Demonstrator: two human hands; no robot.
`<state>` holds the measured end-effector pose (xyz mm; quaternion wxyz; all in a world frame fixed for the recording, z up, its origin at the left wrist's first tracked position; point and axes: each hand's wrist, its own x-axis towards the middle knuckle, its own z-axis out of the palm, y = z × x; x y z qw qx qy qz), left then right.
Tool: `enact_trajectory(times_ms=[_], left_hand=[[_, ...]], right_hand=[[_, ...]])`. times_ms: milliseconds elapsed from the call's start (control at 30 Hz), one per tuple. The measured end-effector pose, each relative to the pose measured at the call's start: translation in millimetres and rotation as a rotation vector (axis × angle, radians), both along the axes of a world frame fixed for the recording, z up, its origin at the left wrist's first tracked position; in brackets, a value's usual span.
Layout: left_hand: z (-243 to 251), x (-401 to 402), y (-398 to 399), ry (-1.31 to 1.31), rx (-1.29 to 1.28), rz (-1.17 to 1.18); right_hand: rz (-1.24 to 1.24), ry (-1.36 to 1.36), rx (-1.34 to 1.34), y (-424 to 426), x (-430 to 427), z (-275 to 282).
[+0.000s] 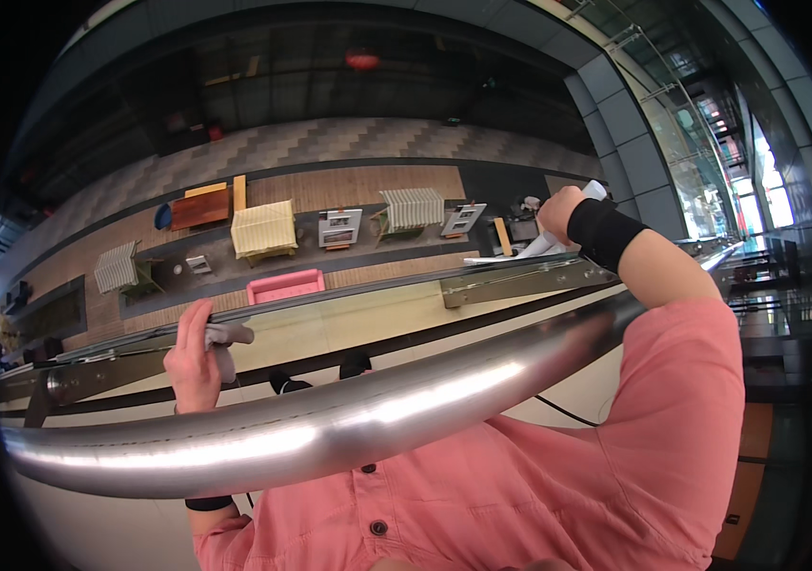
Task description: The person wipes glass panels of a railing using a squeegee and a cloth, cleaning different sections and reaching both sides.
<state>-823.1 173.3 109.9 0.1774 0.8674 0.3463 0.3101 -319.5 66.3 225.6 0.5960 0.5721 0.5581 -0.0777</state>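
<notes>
My left hand (193, 360) reaches beneath the metal handrail and holds a pale grey cloth (226, 335) against the near side of the glass balustrade panel (356, 310). Its fingers extend up to the panel's top edge. Over the rail, my right hand (557, 214) grips a white tool with a thick handle (539, 246), which looks like a squeegee. A flat white part of it lies along the glass's top edge; how it meets the far side is hidden. A black band wraps each wrist.
The thick steel handrail (349, 428) crosses in front of my body. Metal brackets (520, 280) run along the glass. Far below, on a lower floor, stand a pink sofa (286, 287), striped canopy stalls (413, 208) and a wooden table (200, 208). A black cable (564, 412) hangs behind the rail.
</notes>
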Motion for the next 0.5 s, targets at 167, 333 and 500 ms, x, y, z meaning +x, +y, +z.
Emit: enact_trajectory(times_ms=[167, 333, 500], left_hand=[[4.0, 7.2, -5.5, -0.08, -0.043, 0.067], [-5.9, 9.6, -4.8, -0.083, 0.016, 0.078], [-2.8, 13.8, -7.0, -0.108, -0.018, 0.075]], right_hand=[[0.054, -0.148, -0.021, -14.3, 35.4, -24.8], [0.104, -0.104, -0.005, -18.1, 42.8, -21.7], [0.245, -0.088, -0.04, -10.7, 17.2, 13.6]])
